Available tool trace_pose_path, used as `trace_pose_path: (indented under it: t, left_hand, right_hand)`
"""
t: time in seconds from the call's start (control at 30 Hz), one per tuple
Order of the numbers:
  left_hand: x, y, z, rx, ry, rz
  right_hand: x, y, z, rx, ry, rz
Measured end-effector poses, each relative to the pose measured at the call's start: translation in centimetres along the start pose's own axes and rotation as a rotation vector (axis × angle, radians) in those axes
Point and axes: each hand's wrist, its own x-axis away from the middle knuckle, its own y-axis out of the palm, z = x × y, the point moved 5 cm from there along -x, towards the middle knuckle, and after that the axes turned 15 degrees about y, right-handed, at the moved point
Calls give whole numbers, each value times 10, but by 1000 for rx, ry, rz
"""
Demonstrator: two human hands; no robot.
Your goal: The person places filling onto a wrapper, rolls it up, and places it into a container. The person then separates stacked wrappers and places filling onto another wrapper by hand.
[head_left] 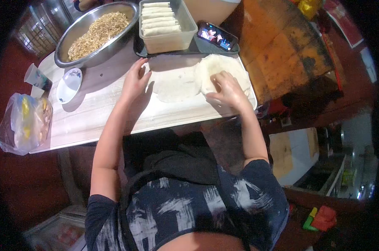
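A single thin, round dough wrapper (176,85) lies flat on the pale table between my hands. My left hand (136,81) is just left of it, thumb and fingers apart, with nothing in them. A stack of wrappers (223,62) sits at the table's right end, its near side overlapping the single sheet. My right hand (230,90) rests on this stack, fingers bent and thumb spread away from them near the stack's left edge. Beyond the sheet stands a plastic tub (168,44) holding several rolled white wrappers (161,21).
A large metal bowl (60,58) of noodle-like filling (99,35) stands at the back left. A small dish (69,85), a cup (38,77) and a plastic bag (25,123) line the left side. A phone (216,37) lies on a black tray (200,48). A stained wooden board (285,46) adjoins on the right.
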Motion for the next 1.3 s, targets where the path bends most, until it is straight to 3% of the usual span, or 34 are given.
trace_pose_path:
  t: [0.13, 0.27, 0.33, 0.37, 0.43, 0.47, 0.5, 0.57, 0.6, 0.67, 0.7, 0.73, 0.77, 0.87, 0.93, 1.07, 1.2, 1.3]
  left_hand:
    - [-14, -13, 30, 43, 27, 1]
    - [-11, 15, 60, 222, 63, -235]
    - [-3, 28, 93, 326, 144, -410]
    - [2, 33, 108, 306, 297, -449]
    - [4, 41, 139, 335, 482, -486]
    - [4, 39, 151, 390, 532, -475]
    - [2, 37, 154, 392, 536, -478]
    - [0, 39, 143, 665, 16, -575]
    - [-9, 34, 148, 930, -179, -473]
    - [-34, 12, 144, 729, -219, -414]
    - [-41, 2, 141, 773, -200, -285]
    - [-47, -9, 138, 815, -180, -154]
    - [-52, -20, 136, 796, -176, -183]
    - [-60, -42, 135, 781, -175, -256]
    - [-63, -39, 134, 779, -156, -209]
    - [-77, -32, 145, 865, -57, -114]
    - [-85, -26, 84, 528, -194, -89]
    - [-68, -18, 38, -132, -24, -73]
  right_hand:
    - [25, 12, -2, -49, 40, 148]
    - [39, 12, -4, -120, 40, 173]
    - [47, 0, -18, -176, -77, 128]
    - [52, -13, -27, -175, -77, 130]
    - [62, -27, -48, -546, -4, -269]
    - [63, -28, -46, -547, 1, -265]
    - [60, -34, -41, -793, 21, -226]
    - [48, -43, -25, -1134, 81, -132]
    - [39, -48, -18, -1117, 92, -46]
    - [22, -45, -3, -1141, 122, 57]
    - [24, -39, 2, -1142, 123, 60]
    - [25, -35, 11, -883, 167, 138]
    - [26, -30, 19, -622, 208, 212]
    - [38, -4, 29, -438, 184, 96]
    - [43, 9, 34, -497, 193, 17]
    - [46, 7, 29, -362, 145, 92]
    - [44, 10, 34, -437, 115, 102]
    - [44, 8, 34, -399, 100, 123]
